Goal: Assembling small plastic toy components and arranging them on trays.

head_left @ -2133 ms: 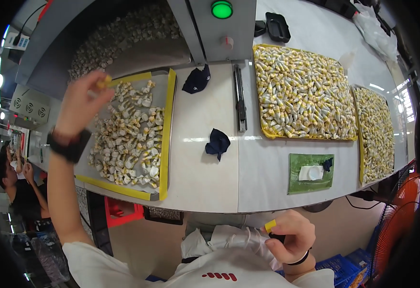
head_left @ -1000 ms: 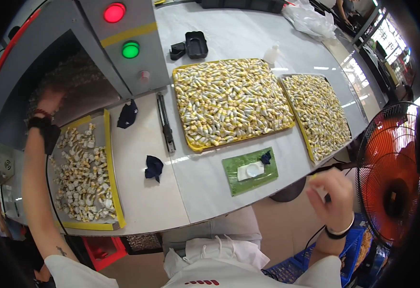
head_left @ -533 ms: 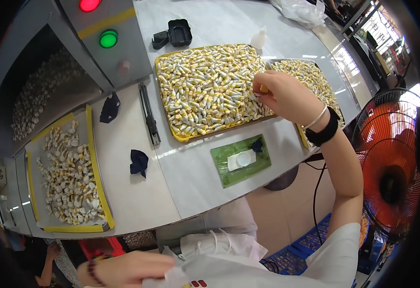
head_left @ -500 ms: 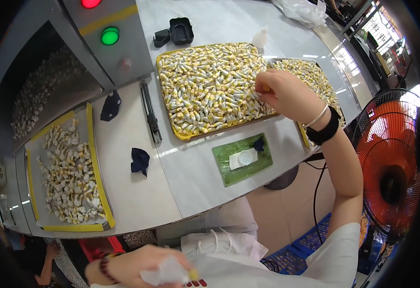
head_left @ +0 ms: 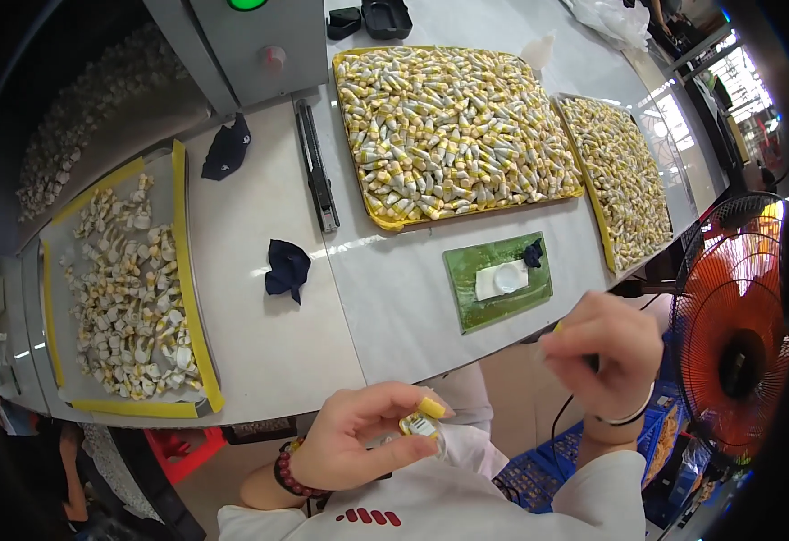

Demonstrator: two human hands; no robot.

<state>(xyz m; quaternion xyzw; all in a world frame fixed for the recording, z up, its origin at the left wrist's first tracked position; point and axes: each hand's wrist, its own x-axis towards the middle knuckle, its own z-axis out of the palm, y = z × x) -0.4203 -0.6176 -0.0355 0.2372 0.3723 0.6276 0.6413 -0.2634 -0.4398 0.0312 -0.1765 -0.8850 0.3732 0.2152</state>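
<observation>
My left hand (head_left: 367,437) is closed near my body, in front of the table edge. Thumb and fingers pinch a small white piece with yellow parts and dark print (head_left: 419,426); a yellow cover sits on one fingertip. My right hand (head_left: 606,352) is in the air past the table's front edge, right of the green tray (head_left: 466,316). Its fingers are drawn together and smeared by motion, with a hint of yellow at the tips; what they hold cannot be made out. Beyond the hands lies a large yellow-edged tray (head_left: 394,225) heaped with small white-and-yellow pieces (head_left: 457,135).
A second full tray (head_left: 603,230) lies at the right, beside an orange fan (head_left: 728,334). At left, a yellow-edged tray (head_left: 198,316) of looser pieces sits before a grey machine (head_left: 277,86). Dark cloths (head_left: 286,270) and a long black tool (head_left: 315,167) lie between.
My right hand has left the large tray and come back toward my body. My left hand has risen and moved right, and now shows the small piece. The view has shifted.
</observation>
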